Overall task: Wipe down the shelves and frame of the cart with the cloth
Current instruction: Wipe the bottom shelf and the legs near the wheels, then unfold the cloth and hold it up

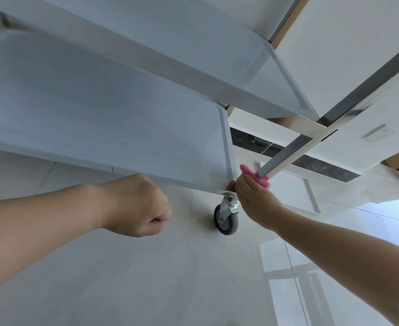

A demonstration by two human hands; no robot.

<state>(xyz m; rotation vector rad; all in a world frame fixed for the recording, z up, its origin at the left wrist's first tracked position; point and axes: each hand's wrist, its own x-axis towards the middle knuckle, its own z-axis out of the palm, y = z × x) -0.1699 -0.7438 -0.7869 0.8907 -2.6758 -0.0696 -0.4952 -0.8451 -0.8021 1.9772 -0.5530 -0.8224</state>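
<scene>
While my closed, empty left hand (137, 208) hovers below the pale grey metal bottom shelf (99, 118), my right hand (252, 198) clamps the pink cloth (255, 174) around the shiny steel upright (295, 151) at that shelf's corner, to rub it.

upper shelf (193, 55) set above lower shelf (99, 114) | caster (225, 216) mounted under lower shelf's right corner | cloth (252, 174) pressed against post (295, 149) beside that corner

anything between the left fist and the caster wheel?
No. In the head view, only bare pale floor separates the left hand from the caster wheel. The cart's lower shelf edge runs above that gap, not in it.
</scene>
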